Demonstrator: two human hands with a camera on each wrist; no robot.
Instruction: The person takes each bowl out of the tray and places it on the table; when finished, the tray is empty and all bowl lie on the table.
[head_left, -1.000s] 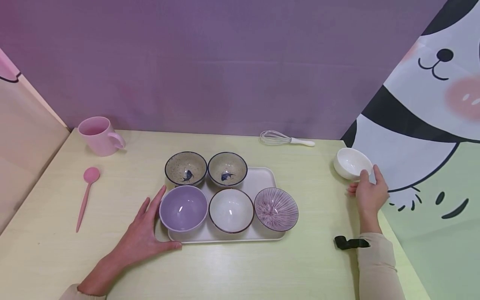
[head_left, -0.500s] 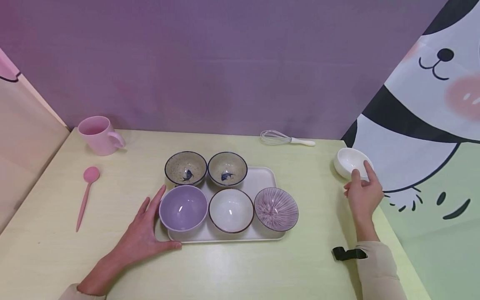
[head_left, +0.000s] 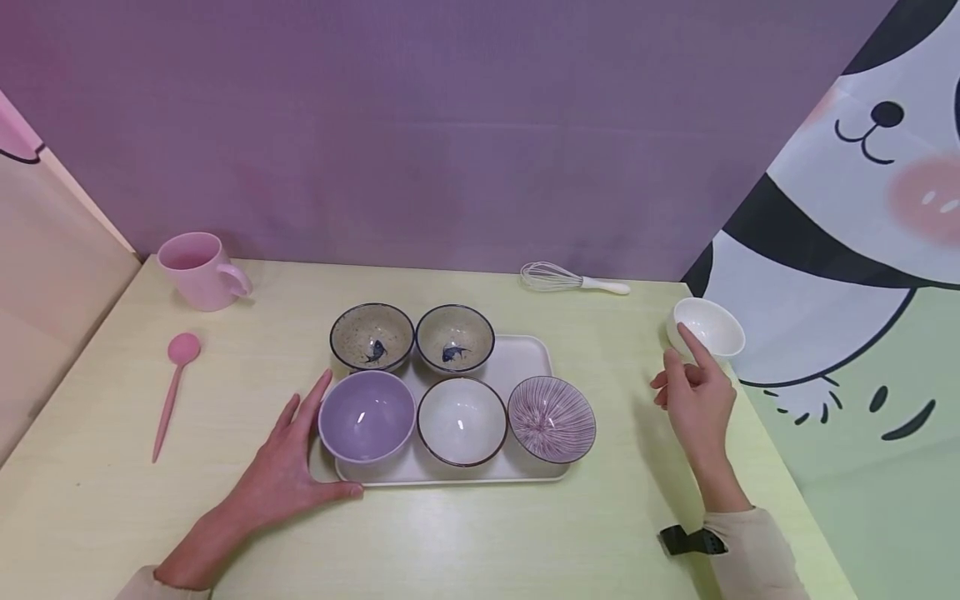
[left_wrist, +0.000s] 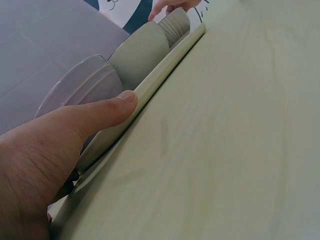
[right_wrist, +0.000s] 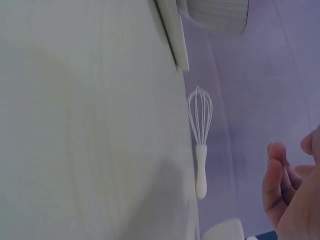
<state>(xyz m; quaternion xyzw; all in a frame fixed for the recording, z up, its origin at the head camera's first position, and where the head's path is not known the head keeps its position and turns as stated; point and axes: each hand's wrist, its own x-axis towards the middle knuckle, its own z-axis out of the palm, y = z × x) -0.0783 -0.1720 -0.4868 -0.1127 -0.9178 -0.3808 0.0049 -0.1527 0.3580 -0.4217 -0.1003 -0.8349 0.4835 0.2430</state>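
My left hand [head_left: 281, 475] lies at the near left corner of a white tray [head_left: 517, 354], fingers spread beside a purple bowl [head_left: 367, 417]. In the left wrist view its thumb [left_wrist: 107, 112] rests along the tray's rim. On the tray's front row, a white bowl with a brown rim [head_left: 462, 421] and a purple-striped bowl [head_left: 552, 418] follow to the right. Two speckled bowls with blue fish [head_left: 371, 333] are behind. Over the table's right side hovers my right hand [head_left: 697, 404], index finger extended, holding nothing. A small white bowl [head_left: 712, 325] stands just beyond it.
A whisk [head_left: 573, 277] lies along the back edge of the table [head_left: 450, 542]. At the left are a pink mug [head_left: 198, 271] and a pink spoon [head_left: 177, 375]. A purple wall [head_left: 420, 150] rises behind, and a panda-printed panel [head_left: 840, 333] borders the right.
My right hand has let go of the small white bowl and drawn away to the left and toward me. The bowl stays at the right edge. My left hand keeps its place.
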